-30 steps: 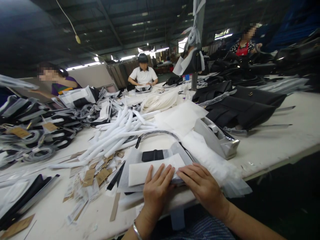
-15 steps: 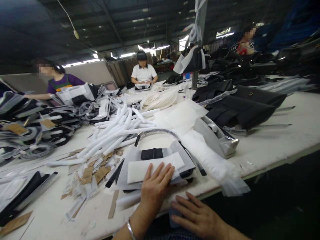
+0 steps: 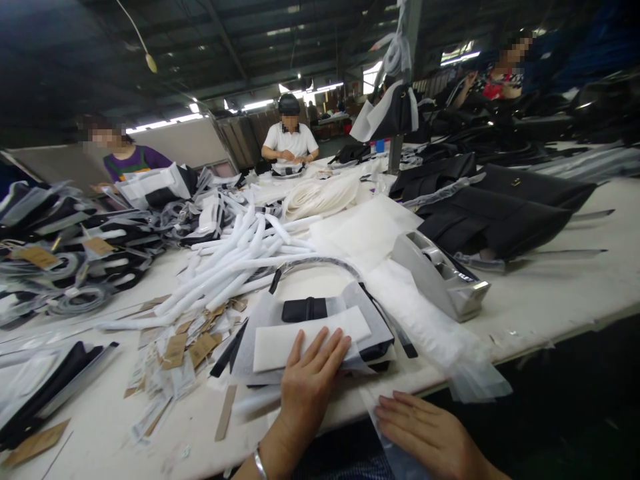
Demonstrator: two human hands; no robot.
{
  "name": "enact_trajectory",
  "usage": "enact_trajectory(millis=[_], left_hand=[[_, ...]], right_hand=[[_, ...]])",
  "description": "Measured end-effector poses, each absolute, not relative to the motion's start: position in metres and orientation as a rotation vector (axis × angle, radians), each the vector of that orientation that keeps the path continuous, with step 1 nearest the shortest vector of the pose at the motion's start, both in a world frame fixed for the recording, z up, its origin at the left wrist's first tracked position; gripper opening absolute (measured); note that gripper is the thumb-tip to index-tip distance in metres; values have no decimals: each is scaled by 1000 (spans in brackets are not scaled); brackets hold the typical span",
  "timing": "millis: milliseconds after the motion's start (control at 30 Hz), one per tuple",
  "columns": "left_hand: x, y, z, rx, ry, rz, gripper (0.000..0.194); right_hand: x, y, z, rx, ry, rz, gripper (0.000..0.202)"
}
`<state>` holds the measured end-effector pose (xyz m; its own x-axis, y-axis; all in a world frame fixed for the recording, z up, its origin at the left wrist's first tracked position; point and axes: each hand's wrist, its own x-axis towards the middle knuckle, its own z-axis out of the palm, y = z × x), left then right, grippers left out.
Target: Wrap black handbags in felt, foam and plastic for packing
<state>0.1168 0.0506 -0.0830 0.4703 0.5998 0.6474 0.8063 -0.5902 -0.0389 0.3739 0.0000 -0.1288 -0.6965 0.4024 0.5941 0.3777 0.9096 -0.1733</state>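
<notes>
A black handbag (image 3: 375, 351) lies on the table in front of me, partly covered by thin white tissue paper, with a strap arching behind it. Across its front is a white foam strip (image 3: 267, 348). My left hand (image 3: 313, 373) rests flat on this strip, fingers spread, pressing on its lower edge. Just past the table's front edge is my right hand (image 3: 425, 427), its fingers stretched out side by side. They lie over a translucent plastic sheet (image 3: 395, 457) that hangs down toward my lap. The thumb of my right hand is hidden.
White foam tubes (image 3: 235, 263) lie behind the bag, tags (image 3: 175, 350) to its left. A tape dispenser (image 3: 440, 273) and a roll of white wrapping (image 3: 420, 320) stand to the right. Black bags (image 3: 500, 210) are piled beyond. Several people work around the table.
My right hand has moved to the right and slightly down, its fingers drawn together, and the translucent sheet now shows beneath it. My left hand stays on the foam strip.
</notes>
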Motion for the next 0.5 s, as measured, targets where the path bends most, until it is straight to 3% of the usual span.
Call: enact_trajectory(millis=[500], left_hand=[[121,48,-86,-2439,-1298,-896,38]], right_hand=[[338,-15,-110,-532,-2421,-43,34]])
